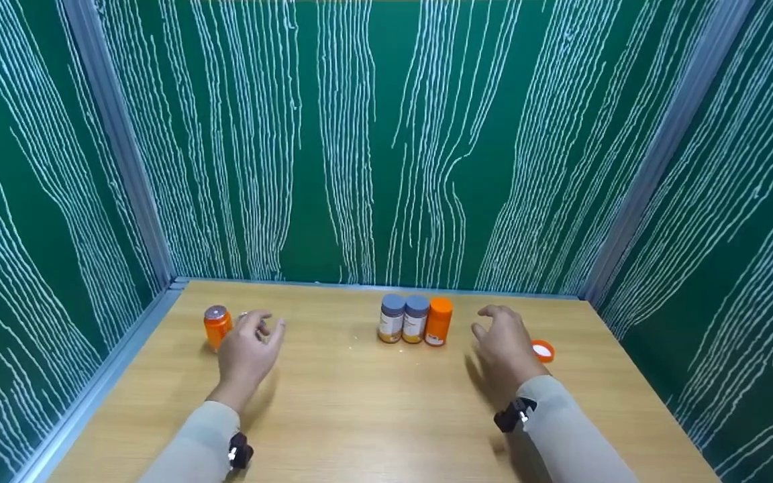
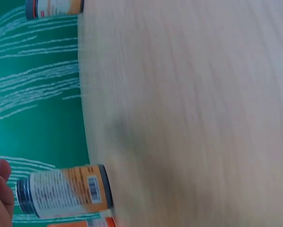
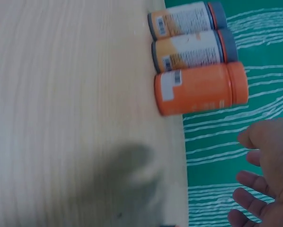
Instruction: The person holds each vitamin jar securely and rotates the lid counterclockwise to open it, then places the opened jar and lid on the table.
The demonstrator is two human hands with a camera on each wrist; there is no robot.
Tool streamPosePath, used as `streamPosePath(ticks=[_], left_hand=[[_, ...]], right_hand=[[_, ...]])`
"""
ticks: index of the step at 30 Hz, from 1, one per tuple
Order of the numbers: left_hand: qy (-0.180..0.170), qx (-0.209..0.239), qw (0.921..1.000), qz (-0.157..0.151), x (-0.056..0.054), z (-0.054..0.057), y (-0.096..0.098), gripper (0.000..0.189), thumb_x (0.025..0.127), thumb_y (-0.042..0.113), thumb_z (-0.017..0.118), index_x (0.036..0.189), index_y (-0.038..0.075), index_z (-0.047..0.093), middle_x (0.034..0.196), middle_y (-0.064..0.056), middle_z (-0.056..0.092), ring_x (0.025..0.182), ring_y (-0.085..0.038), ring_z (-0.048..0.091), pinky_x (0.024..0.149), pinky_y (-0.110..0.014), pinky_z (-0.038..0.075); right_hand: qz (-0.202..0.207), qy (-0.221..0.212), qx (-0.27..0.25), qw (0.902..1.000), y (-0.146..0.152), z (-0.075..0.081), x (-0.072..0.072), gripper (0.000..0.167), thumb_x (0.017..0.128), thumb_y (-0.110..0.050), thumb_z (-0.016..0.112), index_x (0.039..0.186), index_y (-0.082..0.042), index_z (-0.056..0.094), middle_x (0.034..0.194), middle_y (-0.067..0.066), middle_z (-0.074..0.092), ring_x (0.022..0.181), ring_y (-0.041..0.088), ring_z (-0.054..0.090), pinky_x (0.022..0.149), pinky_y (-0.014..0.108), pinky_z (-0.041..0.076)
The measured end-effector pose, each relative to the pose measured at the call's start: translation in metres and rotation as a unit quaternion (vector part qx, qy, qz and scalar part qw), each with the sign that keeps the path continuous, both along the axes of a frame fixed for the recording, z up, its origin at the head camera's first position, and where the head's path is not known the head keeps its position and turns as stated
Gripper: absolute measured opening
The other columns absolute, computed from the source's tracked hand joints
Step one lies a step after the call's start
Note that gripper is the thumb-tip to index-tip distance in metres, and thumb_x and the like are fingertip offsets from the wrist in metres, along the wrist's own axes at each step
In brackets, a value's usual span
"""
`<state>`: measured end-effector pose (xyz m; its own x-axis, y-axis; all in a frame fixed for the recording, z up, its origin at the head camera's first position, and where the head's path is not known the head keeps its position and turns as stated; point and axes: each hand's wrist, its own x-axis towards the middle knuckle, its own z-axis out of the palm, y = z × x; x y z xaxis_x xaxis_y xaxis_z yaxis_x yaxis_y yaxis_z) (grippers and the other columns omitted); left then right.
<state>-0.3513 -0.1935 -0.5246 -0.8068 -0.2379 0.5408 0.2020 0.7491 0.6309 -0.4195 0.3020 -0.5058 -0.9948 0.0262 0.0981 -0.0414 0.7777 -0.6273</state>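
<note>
Three bottles stand side by side near the back of the table: two with grey caps, a left one (image 1: 392, 318) and a middle one (image 1: 415, 320), and an all-orange bottle (image 1: 438, 322) on the right. My left hand (image 1: 249, 352) hovers over the table with loosely bent fingers, holding nothing, just right of an orange can (image 1: 217, 327). To the right of the orange bottle, apart from it, is my right hand (image 1: 506, 342), its fingers relaxed and spread. In the right wrist view its fingers (image 3: 252, 182) hold nothing. Partly behind that hand lies a round orange cap (image 1: 543, 350) with a white middle.
The wooden table (image 1: 359, 416) is bordered at the back and sides by green panels (image 1: 306, 221) with white wavy lines. Grey metal posts (image 1: 118, 134) stand at the corners. A few small pale specks lie near the bottles.
</note>
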Motion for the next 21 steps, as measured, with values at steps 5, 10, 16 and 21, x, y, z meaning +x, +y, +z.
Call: streamPosePath(ticks=[5, 10, 16, 21], left_hand=[[-0.026, -0.02, 0.9981, -0.052, -0.005, 0.004, 0.02, 0.033, 0.111, 0.035, 0.073, 0.138, 0.015, 0.076, 0.109, -0.003, 0.074, 0.093, -0.021, 0.067, 0.084, -0.036, 0.062], [-0.047, -0.016, 0.9943, -0.094, -0.014, 0.004, 0.038, 0.033, 0.109, 0.025, 0.075, 0.141, 0.016, 0.074, 0.12, -0.005, 0.075, 0.105, -0.023, 0.071, 0.096, -0.043, 0.067], [-0.086, -0.005, 0.9855, -0.146, -0.025, -0.001, 0.06, 0.038, 0.107, 0.02, 0.075, 0.145, 0.015, 0.072, 0.135, -0.008, 0.072, 0.124, -0.027, 0.072, 0.108, -0.051, 0.063], [-0.124, 0.016, 0.9785, -0.164, -0.032, -0.004, 0.078, 0.043, 0.107, 0.022, 0.077, 0.15, 0.016, 0.069, 0.146, -0.008, 0.068, 0.138, -0.03, 0.068, 0.119, -0.052, 0.059]], right_hand=[[0.004, -0.016, -0.016, 0.9997, -0.016, 0.01, 0.0, 0.044, 0.117, -0.031, 0.063, 0.156, -0.011, 0.06, 0.176, 0.019, 0.045, 0.166, 0.046, 0.039, 0.137, 0.069, 0.031], [0.011, -0.012, -0.023, 0.9996, -0.038, 0.017, -0.003, 0.043, 0.116, -0.033, 0.067, 0.155, -0.015, 0.061, 0.177, 0.016, 0.044, 0.164, 0.043, 0.042, 0.136, 0.068, 0.034], [0.033, 0.024, -0.018, 0.999, -0.068, 0.02, -0.003, 0.043, 0.114, -0.033, 0.072, 0.152, -0.014, 0.066, 0.16, 0.013, 0.061, 0.15, 0.038, 0.058, 0.129, 0.06, 0.049], [0.061, 0.072, 0.009, 0.9955, -0.094, 0.021, -0.005, 0.039, 0.11, -0.03, 0.077, 0.144, -0.01, 0.072, 0.144, 0.013, 0.068, 0.136, 0.034, 0.065, 0.121, 0.054, 0.057]])
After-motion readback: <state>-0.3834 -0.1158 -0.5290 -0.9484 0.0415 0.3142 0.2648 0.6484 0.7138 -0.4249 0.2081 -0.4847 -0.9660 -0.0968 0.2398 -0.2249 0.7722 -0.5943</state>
